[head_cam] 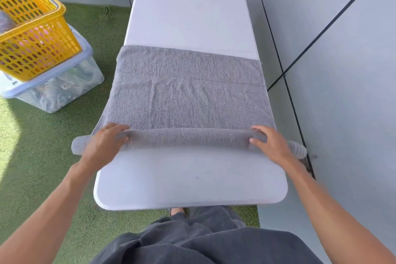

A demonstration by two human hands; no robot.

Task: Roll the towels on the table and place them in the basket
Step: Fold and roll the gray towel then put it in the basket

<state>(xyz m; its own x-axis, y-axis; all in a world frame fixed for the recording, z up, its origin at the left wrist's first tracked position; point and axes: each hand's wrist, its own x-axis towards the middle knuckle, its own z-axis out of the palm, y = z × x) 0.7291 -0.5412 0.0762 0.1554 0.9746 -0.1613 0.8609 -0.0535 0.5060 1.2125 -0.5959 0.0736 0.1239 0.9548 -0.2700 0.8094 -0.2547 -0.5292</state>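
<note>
A grey towel (188,92) lies spread across the white table (188,13), wider than the tabletop. Its near edge is wound into a long roll (188,138) whose ends stick out past both table sides. My left hand (107,142) lies over the roll's left part, fingers curled on it. Over the right part rests my right hand (270,146), also gripping the roll. The yellow basket (32,34) stands at the left, off the table, with a grey rolled towel and something pink showing inside.
The basket sits on a clear plastic lidded box (57,85) on green artificial grass (42,156). Grey wall panels (342,70) run close along the table's right side. Bare tabletop shows beyond the towel and in front of the roll.
</note>
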